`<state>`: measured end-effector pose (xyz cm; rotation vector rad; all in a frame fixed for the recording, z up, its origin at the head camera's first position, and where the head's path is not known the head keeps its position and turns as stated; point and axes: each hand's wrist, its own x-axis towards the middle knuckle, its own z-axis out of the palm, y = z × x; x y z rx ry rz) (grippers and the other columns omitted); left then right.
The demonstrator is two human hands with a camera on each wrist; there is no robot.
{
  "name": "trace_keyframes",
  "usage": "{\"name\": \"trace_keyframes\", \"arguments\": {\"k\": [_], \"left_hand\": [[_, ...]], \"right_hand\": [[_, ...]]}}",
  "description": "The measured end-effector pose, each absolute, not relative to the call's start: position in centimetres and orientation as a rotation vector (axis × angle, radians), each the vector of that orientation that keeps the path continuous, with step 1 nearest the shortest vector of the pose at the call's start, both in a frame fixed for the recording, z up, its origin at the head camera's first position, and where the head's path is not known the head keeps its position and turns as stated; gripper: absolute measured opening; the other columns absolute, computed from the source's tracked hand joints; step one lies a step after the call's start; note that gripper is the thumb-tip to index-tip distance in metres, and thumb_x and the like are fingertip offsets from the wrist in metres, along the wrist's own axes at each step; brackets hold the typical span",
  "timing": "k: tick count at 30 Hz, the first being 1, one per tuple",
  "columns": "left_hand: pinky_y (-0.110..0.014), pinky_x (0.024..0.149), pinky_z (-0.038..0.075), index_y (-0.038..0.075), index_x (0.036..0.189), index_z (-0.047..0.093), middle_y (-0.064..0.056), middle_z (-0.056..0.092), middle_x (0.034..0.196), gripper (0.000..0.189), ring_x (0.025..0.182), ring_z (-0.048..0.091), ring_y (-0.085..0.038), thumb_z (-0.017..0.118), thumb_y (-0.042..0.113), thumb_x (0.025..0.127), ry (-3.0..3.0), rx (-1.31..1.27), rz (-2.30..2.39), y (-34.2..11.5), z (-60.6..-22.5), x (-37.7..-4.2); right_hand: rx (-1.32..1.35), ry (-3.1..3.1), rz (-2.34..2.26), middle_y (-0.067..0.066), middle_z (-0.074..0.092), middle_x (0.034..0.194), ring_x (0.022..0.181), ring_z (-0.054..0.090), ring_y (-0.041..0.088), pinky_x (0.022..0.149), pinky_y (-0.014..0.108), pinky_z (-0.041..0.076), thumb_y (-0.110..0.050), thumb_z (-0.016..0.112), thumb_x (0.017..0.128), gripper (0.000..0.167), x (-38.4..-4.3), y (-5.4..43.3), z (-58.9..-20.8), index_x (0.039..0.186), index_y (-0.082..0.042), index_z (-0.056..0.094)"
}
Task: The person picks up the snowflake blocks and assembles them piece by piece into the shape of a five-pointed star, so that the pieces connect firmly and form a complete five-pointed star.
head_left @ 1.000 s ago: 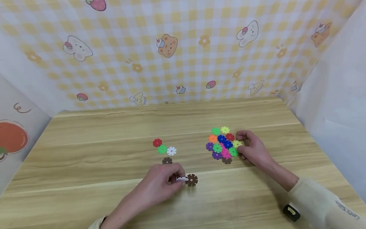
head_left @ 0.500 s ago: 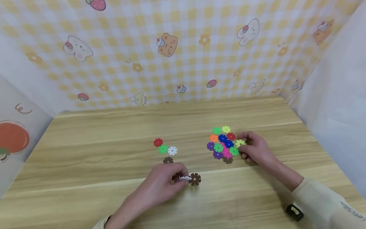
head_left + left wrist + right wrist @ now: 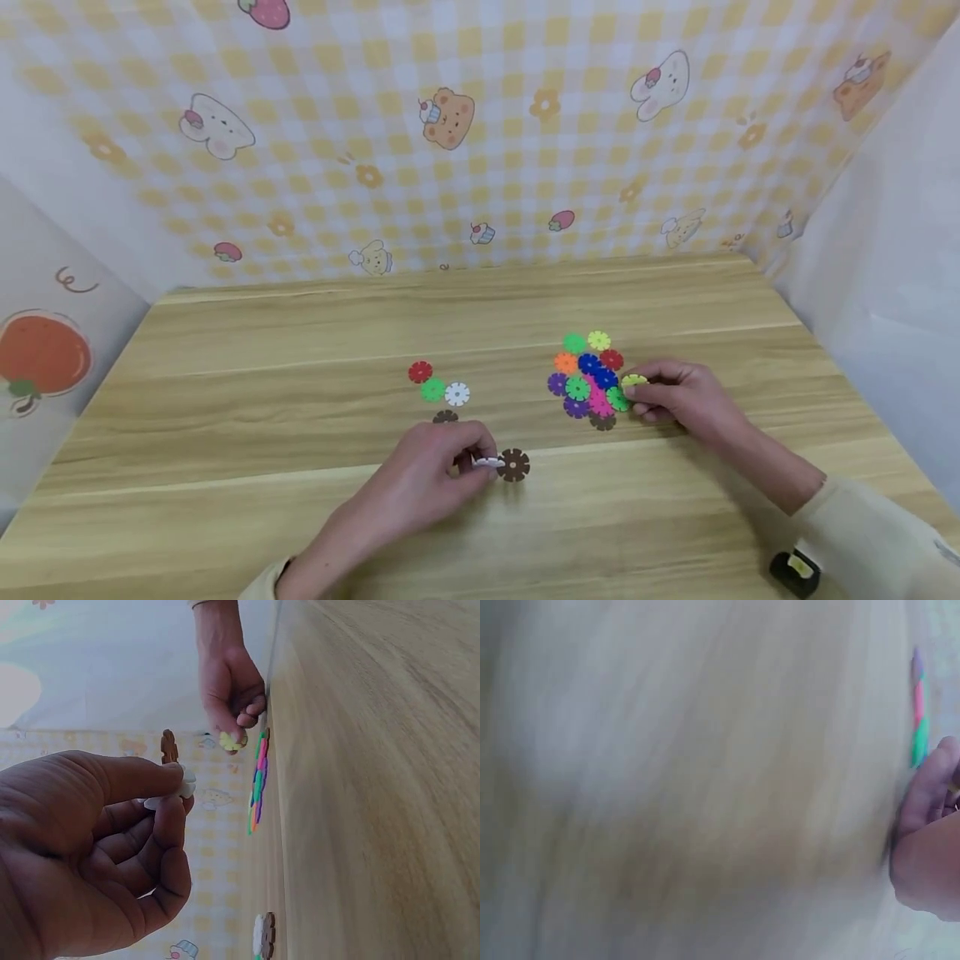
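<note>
My left hand (image 3: 442,471) pinches a white notched disc (image 3: 487,462) between thumb and forefinger. Joined to that disc at its edge, a brown notched disc (image 3: 514,465) stands out to the right. At the right side of a pile of colourful flower-shaped discs, my right hand (image 3: 686,396) pinches a yellow disc (image 3: 634,381). The left wrist view shows this yellow disc (image 3: 232,741) held between thumb and fingertips, above the pile (image 3: 259,776). In the right wrist view the right hand (image 3: 934,825) is partly cut off at the edge.
The pile holds orange (image 3: 566,362), blue, purple, pink, green, red and brown discs lying flat on the wooden table (image 3: 300,467). Left of it lie a red disc (image 3: 421,372), a green disc (image 3: 432,390), a white disc (image 3: 457,394) and a brown disc (image 3: 446,417). A checked cloth (image 3: 360,125) hangs behind.
The right hand has closed on the yellow disc and lifted it, tilting it away from the pile's edge. The left hand keeps its pinch on the joined discs, almost still.
</note>
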<state>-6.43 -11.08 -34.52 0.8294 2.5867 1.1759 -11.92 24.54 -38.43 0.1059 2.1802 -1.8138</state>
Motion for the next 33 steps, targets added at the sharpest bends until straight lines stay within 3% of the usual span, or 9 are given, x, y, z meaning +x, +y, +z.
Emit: {"name": "trace_keyframes", "arguments": {"k": [8,18,25,33], "left_hand": [[-0.021,0.066,0.05,0.018,0.089,0.071,0.014,0.064,0.078,0.011,0.072,0.054,-0.001,0.076,0.008,0.089,2.638,0.84,1.134,-10.9,-34.4,-6.8],[-0.021,0.067,0.05,0.017,0.09,0.072,0.013,0.066,0.081,0.011,0.073,0.056,-0.001,0.076,0.006,0.089,2.637,0.839,1.161,-10.5,-34.5,-6.8],[-0.025,0.068,0.053,0.017,0.092,0.072,0.012,0.067,0.083,0.011,0.074,0.056,-0.002,0.076,0.006,0.09,2.643,0.834,1.216,-10.5,-34.5,-6.9],[-0.025,0.067,0.053,0.014,0.09,0.073,0.01,0.067,0.081,0.01,0.073,0.055,0.0,0.076,0.005,0.089,2.65,0.862,1.285,-9.9,-34.5,-6.8]], "right_hand": [[0.022,1.938,-1.954,0.005,0.077,0.097,0.084,0.073,0.013,0.084,0.031,0.061,-0.005,0.072,0.093,0.014,-9.2,20.0,-36.1,0.103,-0.011,0.08],[-0.198,1.761,-1.997,0.005,0.075,0.099,0.09,0.072,0.013,0.089,0.031,0.059,-0.009,0.064,0.1,0.017,-7.4,16.9,-35.3,0.113,-0.008,0.076],[-0.161,1.779,-2.013,0.002,0.074,0.093,0.08,0.072,0.013,0.078,0.031,0.061,-0.005,0.067,0.097,0.013,-6.8,15.8,-35.1,0.11,-0.003,0.066],[-0.143,1.87,-1.921,0.004,0.074,0.086,0.067,0.07,0.017,0.065,0.031,0.06,-0.01,0.072,0.094,0.027,-6.1,14.3,-34.7,0.109,0.003,0.053]]}}
